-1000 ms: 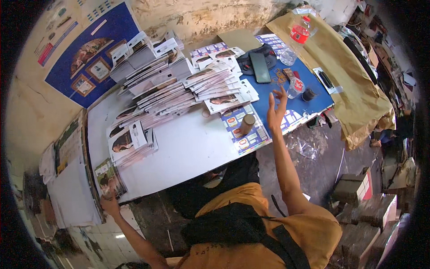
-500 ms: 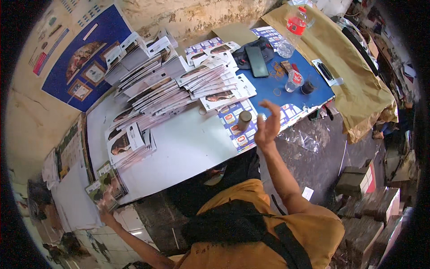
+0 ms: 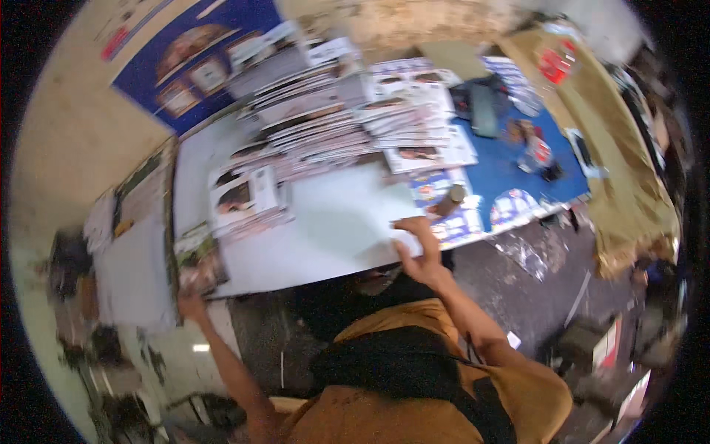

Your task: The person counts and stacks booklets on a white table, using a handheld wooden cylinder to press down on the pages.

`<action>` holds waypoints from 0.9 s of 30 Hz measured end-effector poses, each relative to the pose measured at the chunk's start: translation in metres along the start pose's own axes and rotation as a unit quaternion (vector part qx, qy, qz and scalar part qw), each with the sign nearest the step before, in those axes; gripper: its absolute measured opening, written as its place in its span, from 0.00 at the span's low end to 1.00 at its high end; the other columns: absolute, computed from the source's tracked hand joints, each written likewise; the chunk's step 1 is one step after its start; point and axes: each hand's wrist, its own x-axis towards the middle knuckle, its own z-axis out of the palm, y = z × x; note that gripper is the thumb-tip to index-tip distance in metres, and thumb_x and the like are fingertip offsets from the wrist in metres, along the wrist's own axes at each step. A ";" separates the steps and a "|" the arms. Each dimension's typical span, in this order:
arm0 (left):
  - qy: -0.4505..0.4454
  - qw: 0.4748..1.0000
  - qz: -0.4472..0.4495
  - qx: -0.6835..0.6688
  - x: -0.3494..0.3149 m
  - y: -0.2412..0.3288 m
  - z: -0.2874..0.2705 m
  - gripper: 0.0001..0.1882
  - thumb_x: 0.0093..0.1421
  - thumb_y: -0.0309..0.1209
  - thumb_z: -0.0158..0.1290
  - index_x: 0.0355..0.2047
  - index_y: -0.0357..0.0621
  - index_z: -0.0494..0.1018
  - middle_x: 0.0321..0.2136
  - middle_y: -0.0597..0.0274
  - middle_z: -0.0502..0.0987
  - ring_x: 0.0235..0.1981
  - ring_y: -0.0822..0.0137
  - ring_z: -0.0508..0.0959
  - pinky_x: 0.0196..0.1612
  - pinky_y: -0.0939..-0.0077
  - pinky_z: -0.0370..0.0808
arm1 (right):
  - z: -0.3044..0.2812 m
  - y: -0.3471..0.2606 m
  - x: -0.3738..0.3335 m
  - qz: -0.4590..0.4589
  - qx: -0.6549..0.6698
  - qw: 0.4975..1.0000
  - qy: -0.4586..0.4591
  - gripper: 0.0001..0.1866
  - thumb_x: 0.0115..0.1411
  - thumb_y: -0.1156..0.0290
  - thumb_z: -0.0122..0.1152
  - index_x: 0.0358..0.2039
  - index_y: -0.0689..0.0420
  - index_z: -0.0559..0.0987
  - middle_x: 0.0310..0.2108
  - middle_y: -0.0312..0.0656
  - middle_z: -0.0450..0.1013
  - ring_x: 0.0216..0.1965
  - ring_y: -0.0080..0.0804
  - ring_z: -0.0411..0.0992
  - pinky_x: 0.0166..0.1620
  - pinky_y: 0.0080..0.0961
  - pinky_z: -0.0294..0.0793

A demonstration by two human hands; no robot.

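Observation:
My left hand [image 3: 192, 305] is at the near left corner of the white tabletop [image 3: 318, 244], closed at the lower end of a booklet with a green and pinkish cover [image 3: 201, 266]. Motion blur smears the fingers there. My right hand [image 3: 423, 255] hovers over the front edge of the table, thumb and fingers apart, with nothing between them. Just beyond it stands a small brownish cylinder [image 3: 450, 200] on a blue printed sheet [image 3: 429, 186]. A short stack of white booklets with a dark picture [image 3: 242, 196] lies near the left hand.
Tall piles of booklets [image 3: 318, 133] fill the far middle. On the blue area at right lie a phone [image 3: 484, 111], a dark cloth item [image 3: 462, 96] and a small bottle [image 3: 538, 155]. Brown paper [image 3: 621, 170] drapes the right end; a large bottle [image 3: 556, 61] rests there. Boxes [image 3: 592, 351] stand lower right.
My left hand has brought the booklet in from beyond the table's left edge to the corner. My right hand has come down and left, toward the front edge. The whole view has shifted.

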 end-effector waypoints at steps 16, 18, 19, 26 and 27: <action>0.120 0.953 -0.121 -0.250 -0.007 0.009 -0.075 0.18 0.61 0.25 0.56 0.51 0.31 0.72 0.42 0.50 0.78 0.45 0.56 0.76 0.52 0.62 0.72 | 0.025 0.024 -0.016 0.060 0.016 0.996 -0.060 0.14 0.59 0.77 0.63 0.47 0.62 0.77 0.43 0.51 0.74 0.45 0.47 0.72 0.50 0.36 0.70; 0.028 0.942 -0.108 -0.317 0.006 0.056 -0.117 0.20 0.66 0.29 0.54 0.55 0.31 0.70 0.47 0.50 0.78 0.47 0.57 0.77 0.54 0.62 0.73 | 0.025 0.019 -0.019 0.067 0.005 0.996 -0.060 0.18 0.57 0.76 0.65 0.49 0.61 0.77 0.45 0.50 0.74 0.47 0.47 0.71 0.51 0.38 0.69; 0.032 0.940 -0.127 -0.314 0.003 0.131 -0.155 0.24 0.67 0.34 0.55 0.58 0.32 0.68 0.52 0.48 0.75 0.51 0.56 0.76 0.56 0.62 0.72 | 0.026 0.015 -0.016 0.060 0.013 0.996 -0.071 0.21 0.56 0.73 0.67 0.51 0.59 0.77 0.47 0.49 0.73 0.49 0.46 0.69 0.53 0.41 0.67; -0.328 0.698 -0.206 -0.602 -0.062 0.309 -0.169 0.29 0.65 0.37 0.56 0.62 0.35 0.65 0.60 0.51 0.67 0.62 0.58 0.67 0.63 0.61 0.68 | 0.055 -0.041 0.017 -0.142 -0.120 0.947 -0.264 0.35 0.54 0.63 0.69 0.63 0.46 0.71 0.66 0.43 0.63 0.62 0.42 0.63 0.58 0.46 0.62; -0.417 0.647 -0.216 -0.600 -0.061 0.324 -0.161 0.30 0.65 0.38 0.56 0.63 0.36 0.63 0.62 0.52 0.65 0.63 0.59 0.66 0.64 0.61 0.67 | 0.054 -0.034 0.013 -0.136 -0.127 0.949 -0.255 0.35 0.54 0.63 0.69 0.63 0.46 0.71 0.66 0.43 0.63 0.62 0.42 0.63 0.58 0.46 0.62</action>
